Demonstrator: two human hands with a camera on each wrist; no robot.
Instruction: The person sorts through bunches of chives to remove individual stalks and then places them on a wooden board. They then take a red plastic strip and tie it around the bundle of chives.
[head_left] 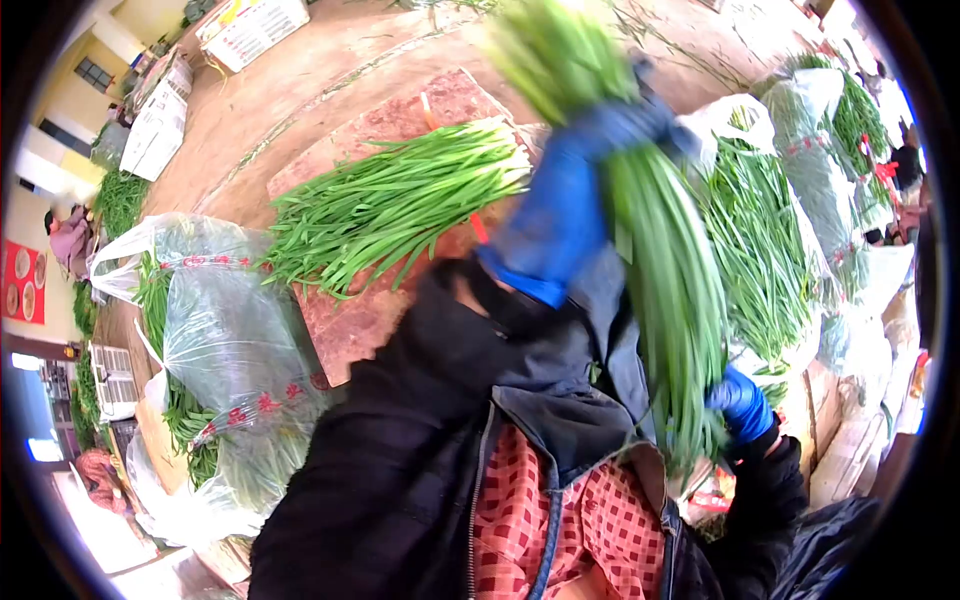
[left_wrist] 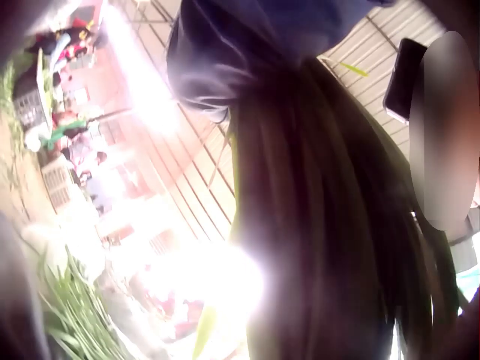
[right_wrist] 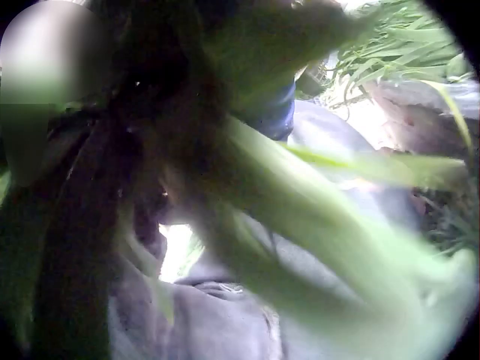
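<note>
A long bundle of green leafy stalks (head_left: 670,270) hangs at a slant in the head view, its pale upper end blurred. My left hand (head_left: 575,190), in a blue glove, grips it near that end. In the left wrist view the gloved left hand (left_wrist: 247,52) is above the darkly shadowed stalks (left_wrist: 307,210). My right hand (head_left: 742,405), also gloved in blue, is beside the bundle's lower leaves; its fingers are partly hidden. Close, blurred stalks (right_wrist: 315,202) fill much of the right wrist view.
Another leafy pile (head_left: 400,205) lies on a reddish board (head_left: 345,335). A plastic-wrapped bundle (head_left: 225,310) stands at the left, and an open bag of greens (head_left: 755,240) at the right. White crates (head_left: 255,30) are at the upper left. A phone (left_wrist: 405,79) shows in the left wrist view.
</note>
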